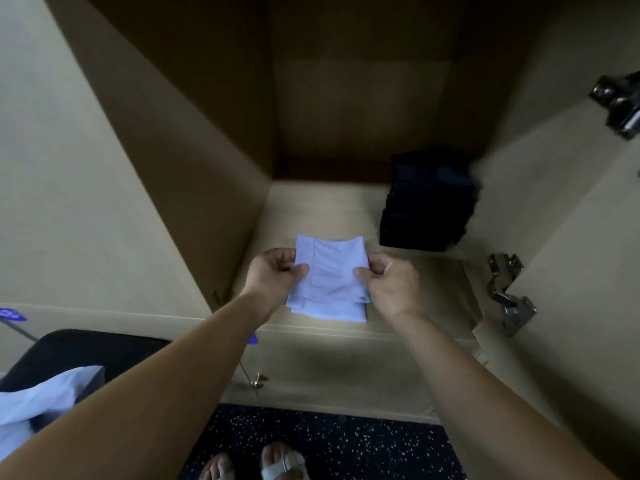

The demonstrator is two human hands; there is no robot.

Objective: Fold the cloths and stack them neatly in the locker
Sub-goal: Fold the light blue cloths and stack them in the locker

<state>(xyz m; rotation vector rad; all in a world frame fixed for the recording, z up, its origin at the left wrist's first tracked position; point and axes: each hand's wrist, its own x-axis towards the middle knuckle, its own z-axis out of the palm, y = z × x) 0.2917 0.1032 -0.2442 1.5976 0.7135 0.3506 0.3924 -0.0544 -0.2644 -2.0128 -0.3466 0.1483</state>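
A folded light blue cloth (329, 278) is held over the front of the locker shelf (311, 209). My left hand (273, 271) pinches its left edge and my right hand (388, 282) pinches its right edge. I cannot tell whether the cloth touches the shelf. A stack of folded dark navy cloths (427, 202) stands at the back right of the shelf, against the right wall. More light blue cloth (38, 407) lies unfolded on a black surface at the lower left.
The locker is beige inside, with walls on the left (194, 161) and right. Metal hinges (509, 292) stick out on the open right side, another hinge (620, 105) higher up. A small brass knob (258, 380) sits below the shelf. My sandalled feet stand on dark speckled floor (329, 441).
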